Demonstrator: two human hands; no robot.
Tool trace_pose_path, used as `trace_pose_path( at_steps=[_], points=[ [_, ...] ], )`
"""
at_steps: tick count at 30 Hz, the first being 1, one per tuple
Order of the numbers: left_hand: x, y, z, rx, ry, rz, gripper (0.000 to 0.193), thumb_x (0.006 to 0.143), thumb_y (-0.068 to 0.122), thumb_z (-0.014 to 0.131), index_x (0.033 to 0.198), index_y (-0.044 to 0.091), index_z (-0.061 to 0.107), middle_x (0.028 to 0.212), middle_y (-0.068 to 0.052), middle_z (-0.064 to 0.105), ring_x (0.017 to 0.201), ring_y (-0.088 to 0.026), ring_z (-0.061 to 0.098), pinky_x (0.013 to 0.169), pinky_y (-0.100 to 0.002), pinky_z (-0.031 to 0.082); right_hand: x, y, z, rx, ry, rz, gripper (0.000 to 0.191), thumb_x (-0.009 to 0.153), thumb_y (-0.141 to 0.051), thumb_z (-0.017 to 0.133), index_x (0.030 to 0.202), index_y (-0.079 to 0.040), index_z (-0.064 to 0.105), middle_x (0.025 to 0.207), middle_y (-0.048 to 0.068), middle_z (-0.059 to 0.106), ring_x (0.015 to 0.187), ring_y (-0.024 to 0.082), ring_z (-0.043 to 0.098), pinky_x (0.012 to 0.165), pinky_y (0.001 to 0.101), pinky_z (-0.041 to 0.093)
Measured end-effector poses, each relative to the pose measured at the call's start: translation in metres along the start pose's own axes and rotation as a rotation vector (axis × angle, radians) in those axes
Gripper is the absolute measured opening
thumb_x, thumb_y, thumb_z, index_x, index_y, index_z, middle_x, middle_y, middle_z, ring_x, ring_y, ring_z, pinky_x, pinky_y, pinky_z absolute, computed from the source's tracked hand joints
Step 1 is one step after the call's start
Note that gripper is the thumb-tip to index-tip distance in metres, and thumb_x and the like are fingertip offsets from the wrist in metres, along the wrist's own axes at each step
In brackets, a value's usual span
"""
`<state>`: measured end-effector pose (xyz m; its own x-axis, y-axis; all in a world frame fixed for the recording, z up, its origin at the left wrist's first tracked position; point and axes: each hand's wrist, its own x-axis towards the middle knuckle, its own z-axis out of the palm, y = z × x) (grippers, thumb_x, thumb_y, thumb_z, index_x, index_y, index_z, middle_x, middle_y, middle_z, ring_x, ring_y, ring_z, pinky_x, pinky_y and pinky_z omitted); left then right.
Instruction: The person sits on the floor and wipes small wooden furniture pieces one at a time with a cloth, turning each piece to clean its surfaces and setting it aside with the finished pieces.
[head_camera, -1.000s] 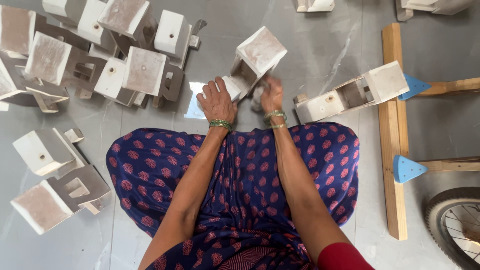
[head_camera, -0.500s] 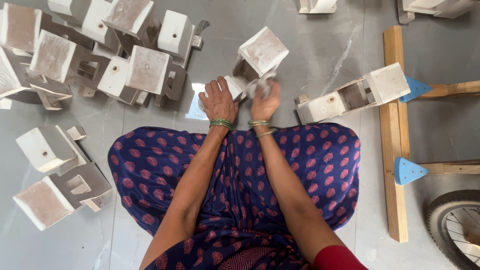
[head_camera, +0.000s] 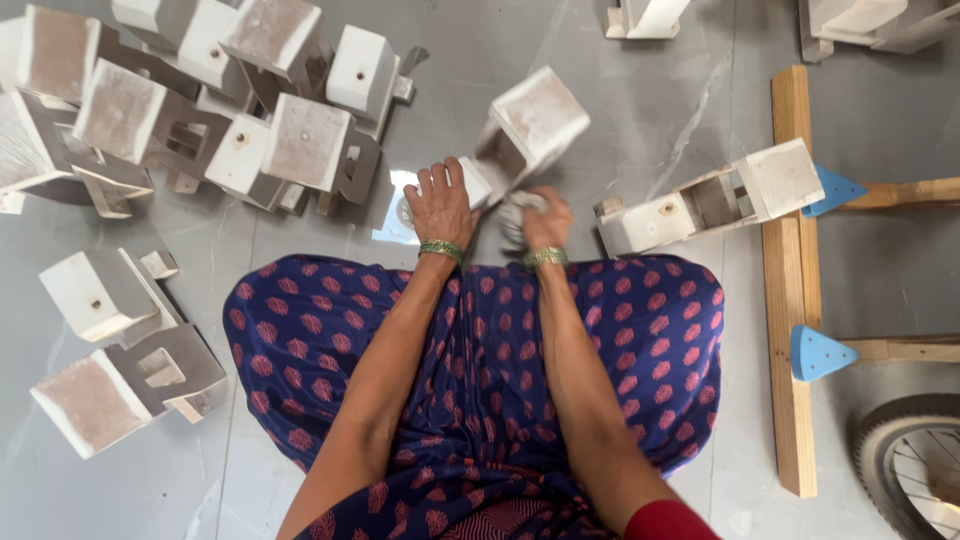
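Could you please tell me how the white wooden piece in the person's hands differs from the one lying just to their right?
The held piece is tilted up off the floor, gripped by the left hand, with the right hand against it; the lying piece rests flat and untouched. The held piece shows its block end face, the lying piece its open side. Both are white-painted wood.

No packages, labels, signs or screens apparent.
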<state>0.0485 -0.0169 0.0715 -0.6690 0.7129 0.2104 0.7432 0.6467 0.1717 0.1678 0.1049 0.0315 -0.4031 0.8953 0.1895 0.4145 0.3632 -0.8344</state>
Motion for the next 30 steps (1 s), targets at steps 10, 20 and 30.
trace_pose_path(
  at_steps=[10, 20, 30],
  points=[
    [0.005, -0.024, -0.005, -0.062, -0.027, 0.237, 0.093, 0.058, 0.040, 0.094, 0.135, 0.008, 0.053, 0.113, -0.010, 0.058, 0.104, -0.028, 0.053, 0.086, -0.044, 0.038, 0.064, -0.038, -0.068, -0.187, 0.190, -0.512, 0.038, 0.084, 0.003, 0.058, 0.119, -0.002, 0.069, 0.122, 0.021, 0.070, 0.120, 0.039, 0.063, 0.102, 0.0496, 0.053],
    [0.007, -0.020, -0.010, -0.072, -0.056, 0.203, 0.089, 0.058, 0.040, 0.094, 0.131, 0.009, 0.054, 0.110, -0.009, 0.058, 0.104, -0.028, 0.053, 0.086, -0.044, 0.037, 0.032, -0.041, -0.063, -0.254, -0.174, -0.656, 0.048, 0.095, 0.001, 0.059, 0.142, -0.007, 0.061, 0.144, 0.024, 0.059, 0.143, 0.040, 0.050, 0.123, 0.0512, 0.033],
    [0.008, -0.017, -0.007, -0.084, -0.039, 0.223, 0.089, 0.058, 0.040, 0.095, 0.132, 0.009, 0.054, 0.111, -0.009, 0.059, 0.105, -0.027, 0.053, 0.087, -0.044, 0.037, 0.067, -0.052, -0.036, -0.346, -0.133, -0.612, 0.052, 0.094, 0.005, 0.057, 0.144, -0.007, 0.063, 0.145, 0.026, 0.057, 0.135, 0.037, 0.054, 0.114, 0.0445, 0.042]
  ],
)
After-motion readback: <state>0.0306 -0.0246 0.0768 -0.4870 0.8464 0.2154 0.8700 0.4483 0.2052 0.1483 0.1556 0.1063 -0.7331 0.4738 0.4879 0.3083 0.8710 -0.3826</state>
